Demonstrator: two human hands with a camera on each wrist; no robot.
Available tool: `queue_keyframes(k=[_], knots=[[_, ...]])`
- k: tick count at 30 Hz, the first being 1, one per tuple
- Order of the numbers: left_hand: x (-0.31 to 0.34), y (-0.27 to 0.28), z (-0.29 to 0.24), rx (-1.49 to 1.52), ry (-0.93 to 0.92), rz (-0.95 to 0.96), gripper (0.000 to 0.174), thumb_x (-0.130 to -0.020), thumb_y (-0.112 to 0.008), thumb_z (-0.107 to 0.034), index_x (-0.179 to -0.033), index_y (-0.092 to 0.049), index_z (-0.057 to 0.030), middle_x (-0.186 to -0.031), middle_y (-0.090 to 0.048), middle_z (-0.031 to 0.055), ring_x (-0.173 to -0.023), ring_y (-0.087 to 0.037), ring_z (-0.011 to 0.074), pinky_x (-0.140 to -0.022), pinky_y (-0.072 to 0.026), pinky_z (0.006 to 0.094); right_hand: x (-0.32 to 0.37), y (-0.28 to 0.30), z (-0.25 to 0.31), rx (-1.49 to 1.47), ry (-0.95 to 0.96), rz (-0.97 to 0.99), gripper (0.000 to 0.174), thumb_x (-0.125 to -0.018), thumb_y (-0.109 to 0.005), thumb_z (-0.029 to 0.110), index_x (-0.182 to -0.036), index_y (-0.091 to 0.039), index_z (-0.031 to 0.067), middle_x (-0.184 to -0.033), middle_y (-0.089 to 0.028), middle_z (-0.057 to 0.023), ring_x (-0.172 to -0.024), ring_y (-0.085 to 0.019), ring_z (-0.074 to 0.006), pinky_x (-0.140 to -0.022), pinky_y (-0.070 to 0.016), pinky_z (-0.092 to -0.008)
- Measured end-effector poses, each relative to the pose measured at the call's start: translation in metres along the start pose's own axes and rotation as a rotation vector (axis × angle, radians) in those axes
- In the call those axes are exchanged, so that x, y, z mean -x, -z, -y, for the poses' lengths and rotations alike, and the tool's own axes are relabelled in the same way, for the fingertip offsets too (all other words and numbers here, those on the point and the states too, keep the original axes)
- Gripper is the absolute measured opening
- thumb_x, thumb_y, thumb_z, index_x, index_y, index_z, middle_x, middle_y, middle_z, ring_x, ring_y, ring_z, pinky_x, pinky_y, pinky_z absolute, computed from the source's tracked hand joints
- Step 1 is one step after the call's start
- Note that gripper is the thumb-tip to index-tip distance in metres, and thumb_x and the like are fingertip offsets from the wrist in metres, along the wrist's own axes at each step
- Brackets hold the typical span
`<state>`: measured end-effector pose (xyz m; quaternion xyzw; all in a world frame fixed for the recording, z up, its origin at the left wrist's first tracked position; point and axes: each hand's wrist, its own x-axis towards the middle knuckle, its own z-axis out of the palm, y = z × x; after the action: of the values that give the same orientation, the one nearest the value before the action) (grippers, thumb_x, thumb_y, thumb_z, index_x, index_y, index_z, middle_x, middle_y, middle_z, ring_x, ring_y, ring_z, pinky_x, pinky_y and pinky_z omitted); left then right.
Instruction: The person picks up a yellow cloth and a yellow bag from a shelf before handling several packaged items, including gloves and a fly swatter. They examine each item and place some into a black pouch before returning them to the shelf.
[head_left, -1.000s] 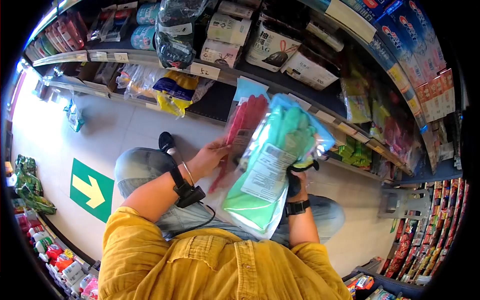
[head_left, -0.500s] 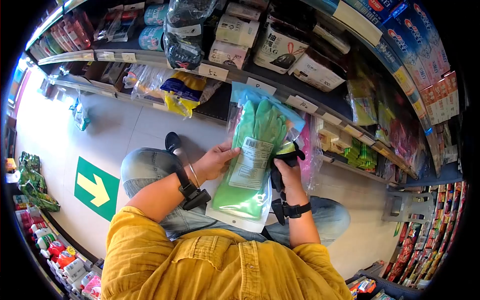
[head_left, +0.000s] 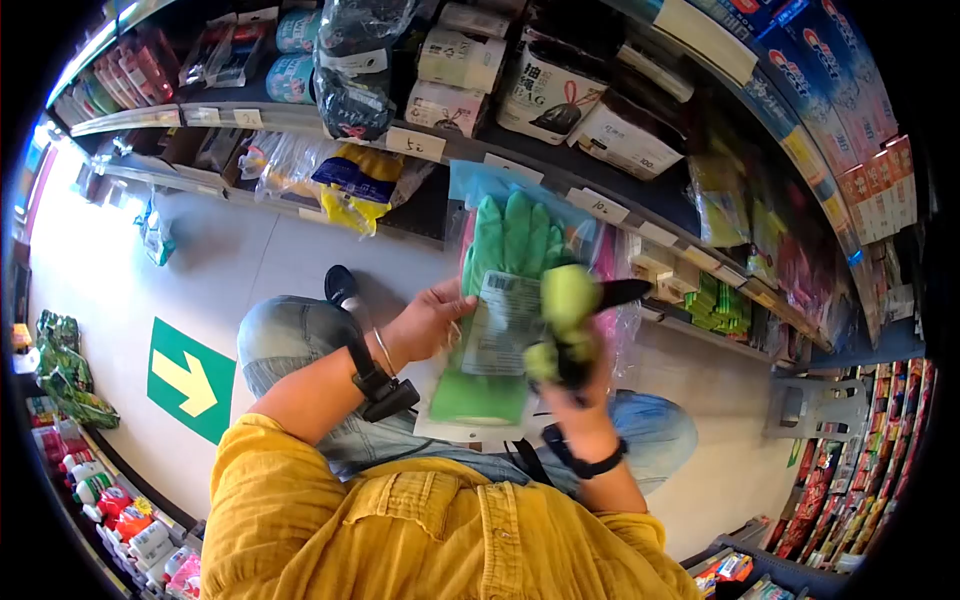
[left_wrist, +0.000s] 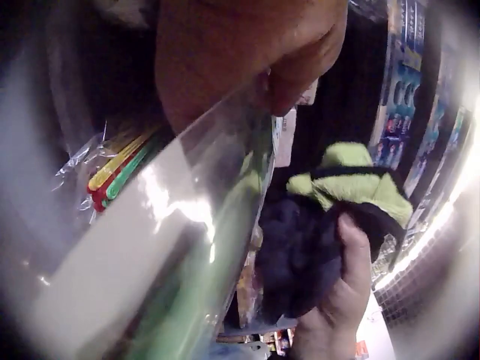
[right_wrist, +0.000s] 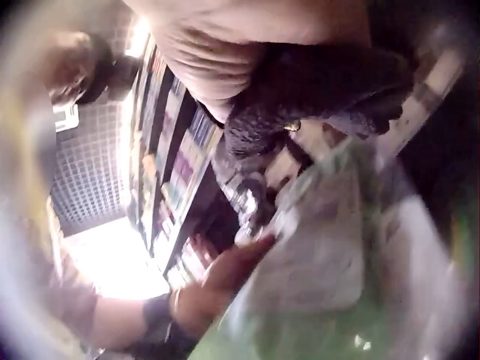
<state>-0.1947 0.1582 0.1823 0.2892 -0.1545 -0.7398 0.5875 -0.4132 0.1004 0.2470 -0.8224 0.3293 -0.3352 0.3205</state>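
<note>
Two hands have curled fingers: the left hand [head_left: 435,318] pinches one green-glove packet [head_left: 503,320], the right hand [head_left: 582,385] grips one black-and-lime bundle [head_left: 568,318]; one arrow sign [head_left: 190,380] lies left.

The bagged gloves [head_left: 512,235] are before the shelf [head_left: 290,118]; the floor arrow [head_left: 185,381] is left, the stool [head_left: 835,405] right.

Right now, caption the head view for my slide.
Left hand pinching bagged green gloves, right hand gripping black-and-lime fabric, near shelves.

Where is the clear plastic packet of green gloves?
The packet is central in the head view, its left edge in the left hand, beside the black-and-lime fabric item.
</note>
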Motion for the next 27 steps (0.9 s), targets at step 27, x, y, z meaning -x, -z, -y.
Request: queue_keyframes(k=[27], knots=[[0.006, -0.006, -0.005, 0.098, -0.1, 0.027, 0.037, -0.086, -0.044, -0.003, -0.123, -0.04, -0.0018, -0.115, -0.052, 0.0109, -0.101, -0.054, 0.0215, -0.089, -0.0436, 0.0342, 0.061, -0.044, -0.014, 0.126, 0.146, 0.402, 0.053, -0.056, -0.069, 0.012, -0.106, -0.053, 0.0142, -0.102, -0.045, -0.0126, -0.096, -0.043, -0.0365, -0.083, -0.0396, -0.0437]])
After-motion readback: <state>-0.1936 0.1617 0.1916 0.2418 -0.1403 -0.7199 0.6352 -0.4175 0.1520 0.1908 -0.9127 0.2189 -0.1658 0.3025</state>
